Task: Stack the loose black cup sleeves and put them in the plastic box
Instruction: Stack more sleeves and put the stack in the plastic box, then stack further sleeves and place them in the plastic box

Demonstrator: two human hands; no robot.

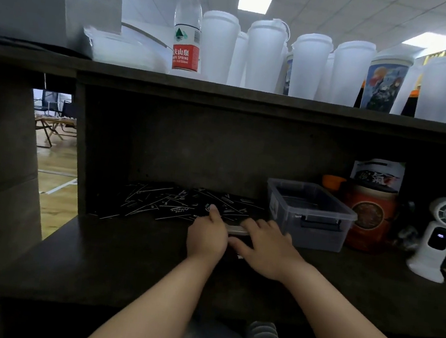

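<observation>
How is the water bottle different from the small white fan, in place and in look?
The water bottle stands on the upper shelf, at the left of the white cups; the fan stands lower, on the desk at the far right.
The bottle is clear, with a red cap and a red label; the fan is white, with a round head and a small lit screen.
Both stand upright.

black cup sleeves: flat, scattered on desk | plastic box: clear, lidless, seemingly empty, right of sleeves
</observation>
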